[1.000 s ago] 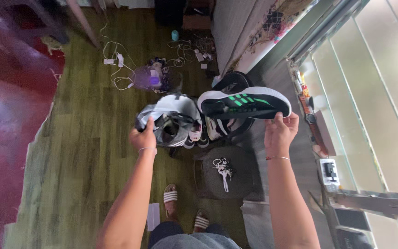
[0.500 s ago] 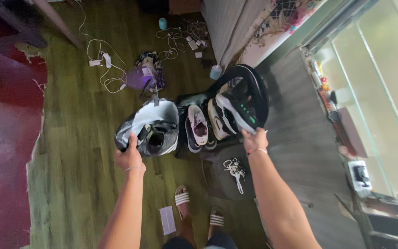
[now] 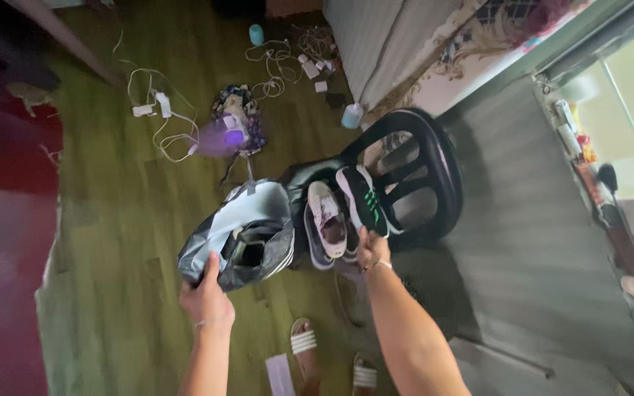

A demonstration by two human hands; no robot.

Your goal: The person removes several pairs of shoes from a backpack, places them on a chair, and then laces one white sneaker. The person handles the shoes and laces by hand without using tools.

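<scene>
Green wood floor (image 3: 119, 220) strewn with cables (image 3: 163, 117), left hand (image 3: 205, 299) gripping grey bag (image 3: 240, 235), right hand (image 3: 373, 249) holding black sneaker (image 3: 365, 199)

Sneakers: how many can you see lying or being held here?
2. A black sneaker with green stripes in the right hand, and a pale sneaker with a pinkish inside lying just left of it. The bag held by the left hand may hide more.

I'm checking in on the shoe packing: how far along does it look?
Done: something dark already sits inside the open grey bag, which the left hand grips by its rim. In hand: the right hand holds the black-and-green sneaker. Left: the pink-lined sneaker lies outside the bag.
</scene>
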